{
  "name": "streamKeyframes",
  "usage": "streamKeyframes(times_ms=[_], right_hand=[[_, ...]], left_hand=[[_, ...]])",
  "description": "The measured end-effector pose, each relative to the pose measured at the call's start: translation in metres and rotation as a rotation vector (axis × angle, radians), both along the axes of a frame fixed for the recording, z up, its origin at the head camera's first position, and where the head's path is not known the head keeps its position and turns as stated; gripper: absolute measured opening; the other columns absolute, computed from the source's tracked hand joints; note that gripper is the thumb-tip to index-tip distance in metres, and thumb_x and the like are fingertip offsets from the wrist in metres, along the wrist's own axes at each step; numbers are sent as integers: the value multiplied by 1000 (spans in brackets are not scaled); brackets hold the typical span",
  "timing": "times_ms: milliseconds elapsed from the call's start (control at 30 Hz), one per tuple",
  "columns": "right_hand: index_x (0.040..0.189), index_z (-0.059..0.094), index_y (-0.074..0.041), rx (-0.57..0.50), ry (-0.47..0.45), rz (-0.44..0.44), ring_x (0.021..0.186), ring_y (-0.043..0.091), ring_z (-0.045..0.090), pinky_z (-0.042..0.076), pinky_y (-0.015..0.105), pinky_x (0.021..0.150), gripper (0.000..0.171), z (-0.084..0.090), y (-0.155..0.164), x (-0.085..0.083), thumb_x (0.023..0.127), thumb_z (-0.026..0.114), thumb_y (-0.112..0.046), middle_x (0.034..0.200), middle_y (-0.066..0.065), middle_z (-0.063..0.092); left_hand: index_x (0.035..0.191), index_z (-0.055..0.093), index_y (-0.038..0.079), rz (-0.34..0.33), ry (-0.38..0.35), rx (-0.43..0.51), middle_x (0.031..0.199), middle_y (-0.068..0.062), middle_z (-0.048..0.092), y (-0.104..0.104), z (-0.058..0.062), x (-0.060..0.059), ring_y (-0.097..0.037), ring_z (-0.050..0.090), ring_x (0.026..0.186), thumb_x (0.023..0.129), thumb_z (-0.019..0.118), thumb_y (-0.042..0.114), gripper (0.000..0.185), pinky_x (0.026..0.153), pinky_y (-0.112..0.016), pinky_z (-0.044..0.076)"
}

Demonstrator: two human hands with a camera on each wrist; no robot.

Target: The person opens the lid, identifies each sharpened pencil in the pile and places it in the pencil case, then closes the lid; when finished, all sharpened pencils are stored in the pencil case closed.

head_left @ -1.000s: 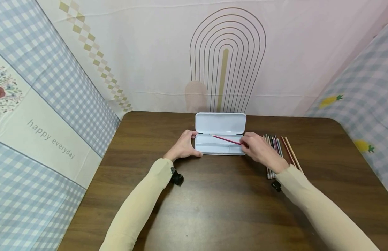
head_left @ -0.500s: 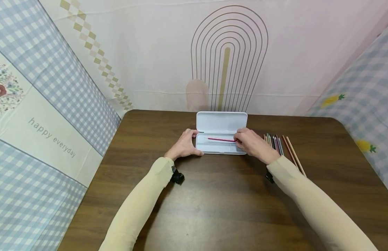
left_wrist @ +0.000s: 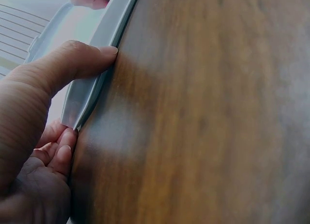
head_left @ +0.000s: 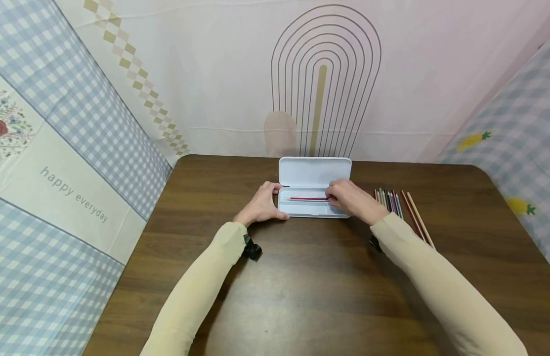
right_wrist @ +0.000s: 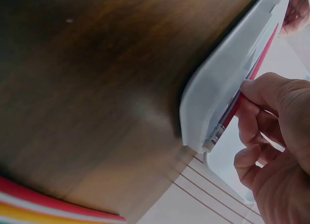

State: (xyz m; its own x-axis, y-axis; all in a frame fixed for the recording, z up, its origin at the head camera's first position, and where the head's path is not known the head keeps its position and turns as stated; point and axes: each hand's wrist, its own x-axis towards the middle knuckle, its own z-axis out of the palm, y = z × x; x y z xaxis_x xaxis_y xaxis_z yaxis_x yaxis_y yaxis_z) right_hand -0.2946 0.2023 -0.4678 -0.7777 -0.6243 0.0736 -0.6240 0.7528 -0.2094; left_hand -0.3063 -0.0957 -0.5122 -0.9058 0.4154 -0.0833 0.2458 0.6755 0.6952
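Right-hand grip (head_left: pixel 354 199): thumb and fingers pinch the red pencil (head_left: pixel 307 199) on its eraser half. Pencil position: lengthwise along the rear compartment (head_left: pixel 303 192) of the case (head_left: pixel 301 209); contact with the bottom cannot be confirmed. Left-hand grip (head_left: pixel 260 203): thumb on the front edge, fingers behind, clasping the left end on the table (head_left: pixel 279 296). For best results, align the pencil parallel to the long side, lower both ends evenly, then release without dragging.
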Motion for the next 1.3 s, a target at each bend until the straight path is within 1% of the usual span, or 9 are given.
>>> streamKeyframes(times_ms=[133,267,433,600,933,1133,1300], right_hand=[[86,77,0,3,-7,33,77,23,60,58,42,75,13,2,-4,-5,95,71,8,85,12,72],[88,79,1,10,-27,40,78,24,63,61,44,78,12,4,-8,-7,94,71,9,87,15,75],[89,80,1,46,-44,20,80,25,65,62,45,81,12,5,-10,-9,95,71,7,89,16,76],[92,81,2,66,-44,19,84,27,70,63,46,84,12,4,-11,-11,96,70,7,93,16,79],[92,82,0,83,-54,25,85,26,73,63,46,84,12,6,-11,-11,97,72,4,95,15,81],[95,83,0,88,-90,18,85,26,72,63,46,85,12,6,-10,-13,98,72,4,98,15,82],[99,84,0,97,-116,-7,91,27,74,64,48,90,12,4,-11,-13,99,72,2,103,17,83]], left_hand=[[154,50,2,3,-4,6,149,-19,53,-1,0,0,-33,51,141,75,96,28,95,125,-47,43],[154,50,2,6,-10,4,150,-19,52,-1,0,0,-33,50,142,76,97,29,95,126,-46,42],[154,50,2,5,-4,-2,150,-19,53,-1,0,-1,-33,51,142,76,97,28,96,126,-46,43],[154,50,2,2,-5,-5,150,-18,53,-1,0,0,-33,51,141,76,97,29,95,125,-46,43],[152,51,2,-1,-2,-4,149,-18,53,-1,1,1,-32,51,140,76,96,30,93,125,-46,44],[151,52,1,1,3,1,148,-18,53,0,1,1,-32,52,139,76,97,29,92,124,-45,44],[151,52,1,6,-3,6,149,-18,53,0,1,1,-32,51,140,75,97,28,93,124,-45,44]])
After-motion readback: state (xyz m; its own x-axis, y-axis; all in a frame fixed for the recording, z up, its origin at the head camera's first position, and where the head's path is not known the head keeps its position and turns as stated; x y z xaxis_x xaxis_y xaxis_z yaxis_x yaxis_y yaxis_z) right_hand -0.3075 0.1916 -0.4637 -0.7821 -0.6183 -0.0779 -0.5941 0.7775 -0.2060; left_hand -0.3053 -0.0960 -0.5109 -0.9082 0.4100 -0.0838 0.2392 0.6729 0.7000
